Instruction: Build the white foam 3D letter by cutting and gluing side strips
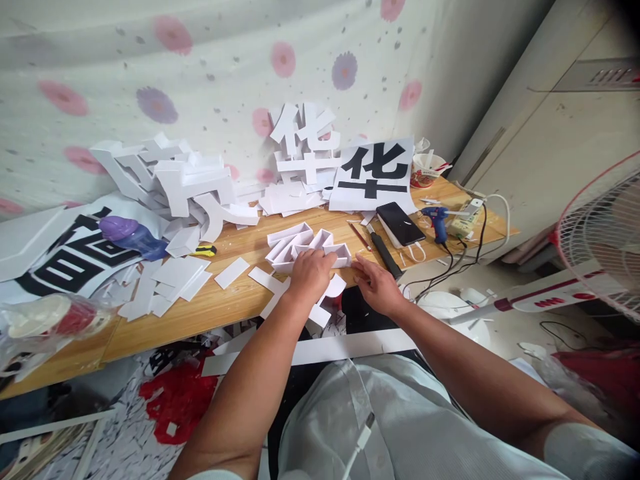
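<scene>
A white foam-board character shape (305,244) with raised walls lies near the front edge of the wooden table (220,303). My left hand (311,272) rests on its front side, fingers curled down over the white wall. My right hand (374,283) sits just to the right of it at the table edge, fingers bent and close together, fingertips near the shape's right end; whether it holds anything is hidden. Flat white strips (273,283) lie under and beside my left hand.
Finished white characters (305,133) and a printed sheet with a black character (375,175) lean on the flowered wall. A black utility knife (385,253), pencil (358,235), phone (400,223), blue glue gun (437,220), power strip (465,223), cup (426,170) and fan (600,247) are on the right.
</scene>
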Demonstrator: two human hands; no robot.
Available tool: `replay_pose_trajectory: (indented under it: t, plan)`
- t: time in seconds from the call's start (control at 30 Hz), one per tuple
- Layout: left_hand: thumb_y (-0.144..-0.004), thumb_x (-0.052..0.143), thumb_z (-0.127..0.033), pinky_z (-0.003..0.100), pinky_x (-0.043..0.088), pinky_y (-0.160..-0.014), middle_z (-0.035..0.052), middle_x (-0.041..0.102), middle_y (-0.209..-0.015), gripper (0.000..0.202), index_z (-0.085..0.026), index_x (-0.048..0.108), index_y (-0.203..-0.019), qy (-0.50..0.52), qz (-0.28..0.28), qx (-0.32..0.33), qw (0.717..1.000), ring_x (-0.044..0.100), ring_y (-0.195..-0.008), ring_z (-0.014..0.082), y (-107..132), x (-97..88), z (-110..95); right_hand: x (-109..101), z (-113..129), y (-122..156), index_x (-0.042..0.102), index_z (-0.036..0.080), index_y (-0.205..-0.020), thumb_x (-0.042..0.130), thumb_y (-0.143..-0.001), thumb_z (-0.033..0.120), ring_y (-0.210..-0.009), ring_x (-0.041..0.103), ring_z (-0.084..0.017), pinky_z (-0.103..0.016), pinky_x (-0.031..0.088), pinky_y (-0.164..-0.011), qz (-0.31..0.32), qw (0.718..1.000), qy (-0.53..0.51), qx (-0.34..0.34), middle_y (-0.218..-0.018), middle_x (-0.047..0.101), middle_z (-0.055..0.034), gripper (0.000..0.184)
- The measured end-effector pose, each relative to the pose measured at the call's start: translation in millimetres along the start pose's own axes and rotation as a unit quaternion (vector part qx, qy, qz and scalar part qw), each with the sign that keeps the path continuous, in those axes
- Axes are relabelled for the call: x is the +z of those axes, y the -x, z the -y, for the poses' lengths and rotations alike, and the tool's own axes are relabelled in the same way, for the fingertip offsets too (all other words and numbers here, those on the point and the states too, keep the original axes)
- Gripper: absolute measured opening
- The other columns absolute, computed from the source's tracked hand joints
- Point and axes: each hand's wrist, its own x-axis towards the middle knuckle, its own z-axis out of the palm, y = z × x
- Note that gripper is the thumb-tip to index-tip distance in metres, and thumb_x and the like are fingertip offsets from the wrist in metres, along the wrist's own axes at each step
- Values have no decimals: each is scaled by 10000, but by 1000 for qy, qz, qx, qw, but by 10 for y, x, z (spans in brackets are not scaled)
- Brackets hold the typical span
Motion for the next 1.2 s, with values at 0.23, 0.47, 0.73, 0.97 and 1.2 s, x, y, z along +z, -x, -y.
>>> replay_pose_trajectory:
  t: [0.23,0.47,0.73,0.97,1.2]
  plan:
    - [-978,587,-120,435,476,-1004,86,735,-1063,322,-265,761,-1207,31,-12,6,999,651,-1117,305,-56,38,19,-5,14,-9,479,262,-1635,595,-983,205,-1338,699,-301,-517,540,-1186,1,1000,2,6,-1388,772,-99,665]
    - [-1022,559,-157,427,468,-990,80,749,-1091,284,-265,750,-1203,46,-20,12,999,653,-1116,294,-85,114,26,-19,39,-14,484,242,-1633,579,-979,199,-1333,699,-299,-507,544,-1178,3,1000,8,-1,-1378,775,-108,662]
    - [-974,566,-84,452,440,-997,93,767,-1084,283,-235,721,-1157,38,-19,6,999,659,-1126,303,-76,116,-29,-3,26,-5,454,255,-1665,593,-990,221,-1331,700,-307,-514,558,-1159,-1,1000,13,-5,-1361,785,-100,690]
    - [-1046,499,-140,458,440,-963,109,763,-1038,215,-209,702,-1059,29,-35,12,999,665,-1080,311,-52,128,-40,-110,158,-146,469,335,-1679,578,-1040,226,-1342,715,-277,-434,590,-1127,10,999,31,6,-1520,701,-52,657]
    - [-1055,479,-129,457,442,-988,118,757,-1050,239,-195,708,-1080,34,-40,11,999,656,-1100,309,-54,167,-21,-150,228,-405,798,360,-1356,591,-1077,287,-1186,794,-296,-416,647,-1009,-4,995,103,1,-1409,771,-37,356]
